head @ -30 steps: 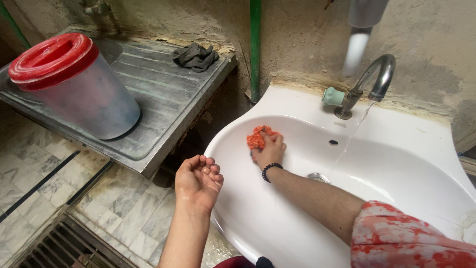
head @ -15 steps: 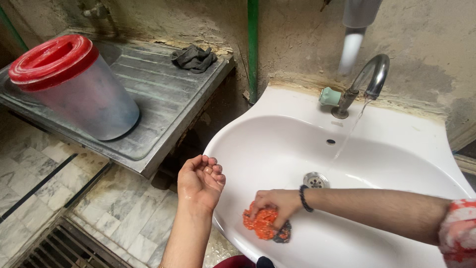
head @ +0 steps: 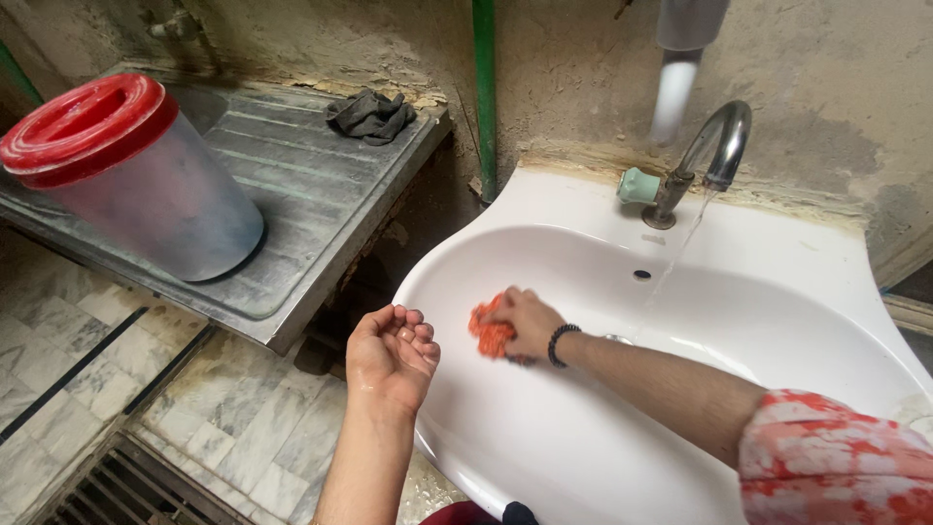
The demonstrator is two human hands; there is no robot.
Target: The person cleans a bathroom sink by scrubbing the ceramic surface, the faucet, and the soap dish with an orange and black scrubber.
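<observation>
While the right hand [head: 523, 321] presses an orange scrubber [head: 489, 331] against the white washbasin [head: 544, 447] wall, fingers clamped on it, the left hand [head: 391, 355] hovers loosely curled, empty, beside the rim. Firm overlapping strokes under the running tap [head: 705, 156] would serve best.

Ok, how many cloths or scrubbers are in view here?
2. An orange scrubber gripped by the right hand inside the white sink; a dark rag on the metal drainboard by the wall.
</observation>
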